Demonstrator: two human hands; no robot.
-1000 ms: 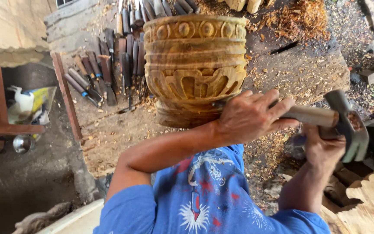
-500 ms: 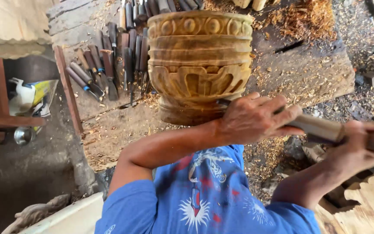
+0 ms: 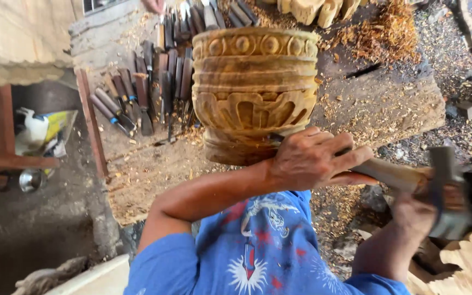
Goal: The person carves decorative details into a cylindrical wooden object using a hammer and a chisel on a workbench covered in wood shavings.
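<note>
At frame centre the left hand [image 3: 315, 161] wraps a chisel [image 3: 391, 173] lying nearly level, tip against the carved wooden pot [image 3: 255, 90]. At lower right the right hand [image 3: 413, 213] clenches a blurred hammer [image 3: 446, 191]. A yellow package [image 3: 55, 124] lies mid-left.

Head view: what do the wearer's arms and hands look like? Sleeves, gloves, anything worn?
Both hands are bare: no gloves, rings, watch or wristbands visible on the left hand or the right hand, which is motion-blurred. The arms are uncovered from wrist to above the elbow. Short sleeves of a blue cotton T-shirt with a white, red and dark blue printed graphic cover the upper arms.
</note>
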